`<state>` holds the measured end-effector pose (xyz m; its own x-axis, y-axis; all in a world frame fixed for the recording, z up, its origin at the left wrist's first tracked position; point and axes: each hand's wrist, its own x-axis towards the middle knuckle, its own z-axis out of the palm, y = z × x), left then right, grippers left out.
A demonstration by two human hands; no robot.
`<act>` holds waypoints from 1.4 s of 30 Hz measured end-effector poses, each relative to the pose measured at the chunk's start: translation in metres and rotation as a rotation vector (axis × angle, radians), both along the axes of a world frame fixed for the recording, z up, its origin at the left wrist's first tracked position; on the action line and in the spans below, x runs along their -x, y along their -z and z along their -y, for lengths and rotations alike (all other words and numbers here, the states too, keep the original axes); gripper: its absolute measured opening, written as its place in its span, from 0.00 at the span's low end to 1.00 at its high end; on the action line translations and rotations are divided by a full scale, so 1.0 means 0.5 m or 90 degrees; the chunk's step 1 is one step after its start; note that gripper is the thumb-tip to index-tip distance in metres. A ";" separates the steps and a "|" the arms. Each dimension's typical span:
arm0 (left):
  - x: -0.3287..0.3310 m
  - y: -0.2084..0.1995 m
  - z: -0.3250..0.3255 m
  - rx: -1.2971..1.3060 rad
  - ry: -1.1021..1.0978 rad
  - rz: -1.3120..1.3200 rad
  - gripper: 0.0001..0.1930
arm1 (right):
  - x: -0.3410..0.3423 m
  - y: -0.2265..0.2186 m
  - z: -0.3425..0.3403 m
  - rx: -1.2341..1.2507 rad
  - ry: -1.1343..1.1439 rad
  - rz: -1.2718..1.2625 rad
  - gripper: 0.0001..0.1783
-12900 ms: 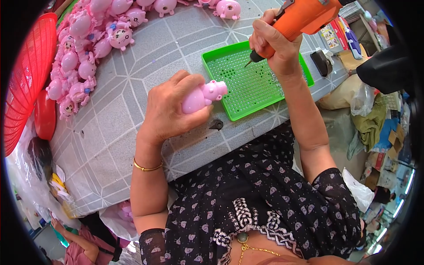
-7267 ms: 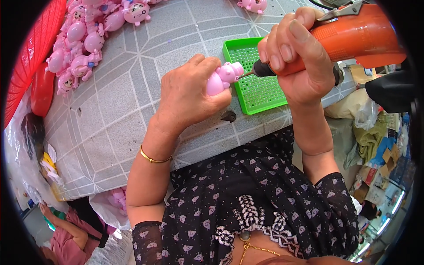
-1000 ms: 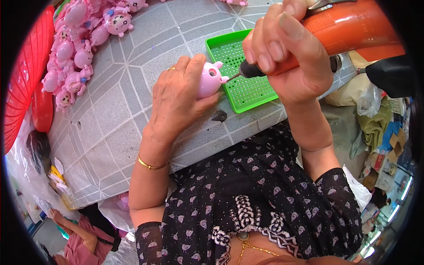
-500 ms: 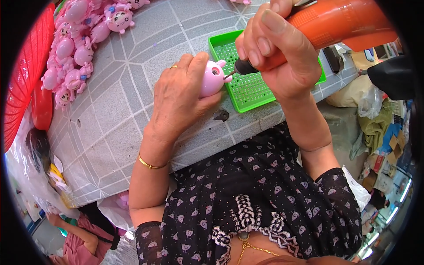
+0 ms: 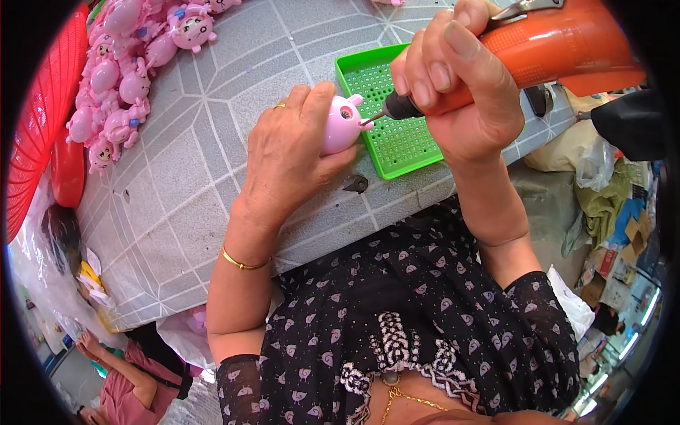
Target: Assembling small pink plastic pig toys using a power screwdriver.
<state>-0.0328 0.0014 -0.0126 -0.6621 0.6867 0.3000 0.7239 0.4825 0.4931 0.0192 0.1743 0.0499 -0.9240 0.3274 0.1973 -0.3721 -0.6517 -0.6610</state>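
My left hand (image 5: 287,145) is wrapped round a pink plastic animal toy (image 5: 338,137), pressing it near the table's front edge. A round hole with a reddish inside shows on the toy's upper face, beside small ear-like knobs. In my right hand (image 5: 471,92) is an orange electric screwdriver (image 5: 545,53), held slantwise with its black nose pointing left. Its thin metal bit (image 5: 375,117) reaches the toy's right side, close to a knob; whether it sits in a screw is too small to tell. Beneath the tool lies a green tray (image 5: 407,170) with a grid of small screws.
Many pink toys (image 5: 131,88) are heaped at the far left by a red mesh basket (image 5: 46,106). A small dark part (image 5: 359,185) lies on the grey table (image 5: 191,184) before the tray. A black object (image 5: 540,100) rests right of it. Another person (image 5: 134,382) is at lower left.
My right hand and the electric screwdriver have shifted a little to the right and tilted, the bit still at the toy. My left hand and the toy stay almost in place.
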 end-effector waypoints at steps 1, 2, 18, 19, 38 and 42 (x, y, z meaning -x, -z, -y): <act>0.000 0.000 0.001 -0.007 0.005 0.000 0.32 | 0.000 0.000 -0.001 0.000 0.000 0.000 0.12; 0.000 0.001 0.000 -0.007 0.005 0.000 0.32 | 0.002 0.000 -0.001 -0.008 0.006 -0.004 0.12; 0.004 -0.021 -0.003 -0.053 0.061 -0.109 0.37 | 0.013 0.003 -0.051 -0.216 -0.022 -0.165 0.01; 0.001 -0.023 -0.003 -0.088 0.092 -0.099 0.36 | 0.014 0.002 -0.053 -0.212 -0.022 -0.168 0.01; 0.009 -0.014 -0.008 -0.292 0.123 -0.056 0.10 | 0.008 -0.033 -0.044 -0.256 -0.061 -0.233 0.03; 0.008 -0.010 -0.009 -0.299 0.125 -0.050 0.10 | 0.008 -0.029 -0.045 -0.264 -0.069 -0.241 0.03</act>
